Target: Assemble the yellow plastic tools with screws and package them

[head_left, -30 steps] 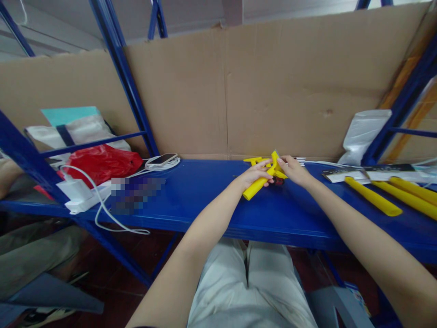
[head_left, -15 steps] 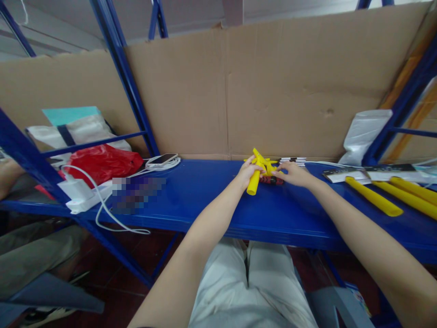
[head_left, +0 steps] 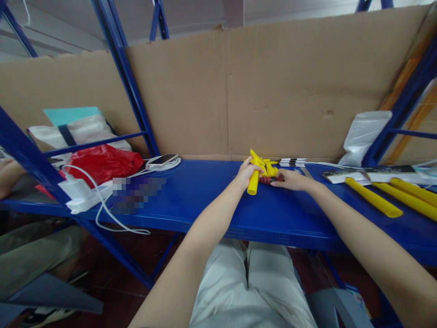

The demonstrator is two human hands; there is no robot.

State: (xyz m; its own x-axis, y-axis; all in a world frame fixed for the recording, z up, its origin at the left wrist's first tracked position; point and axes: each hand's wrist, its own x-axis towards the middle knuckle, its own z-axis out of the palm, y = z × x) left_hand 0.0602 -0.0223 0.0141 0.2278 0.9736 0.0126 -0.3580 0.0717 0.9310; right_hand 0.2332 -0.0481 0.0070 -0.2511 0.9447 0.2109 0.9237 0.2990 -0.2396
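My left hand (head_left: 246, 174) is closed around a yellow tube (head_left: 253, 183) with a branching yellow fitting at its top, held just above the blue shelf. Under and beside it lies a red-and-black tool (head_left: 266, 179), its kind hard to make out, partly hidden by the yellow pieces. The curled fingers of my right hand (head_left: 290, 179) grip the right end of this tool. More yellow plastic pieces (head_left: 272, 169) lie just behind, between the two hands.
Several yellow tubes (head_left: 373, 197) lie at the right. White-and-black packets (head_left: 292, 162) sit near the cardboard wall (head_left: 280, 91). To the left are a phone (head_left: 164, 159), a red bag (head_left: 105, 161), and a white power strip (head_left: 85, 200) with cables. Another person's arm (head_left: 10, 175) shows at far left.
My right hand has left the yellow fitting and come down onto the red-and-black tool. My left hand still holds the yellow tube, its fitting tilted slightly left.
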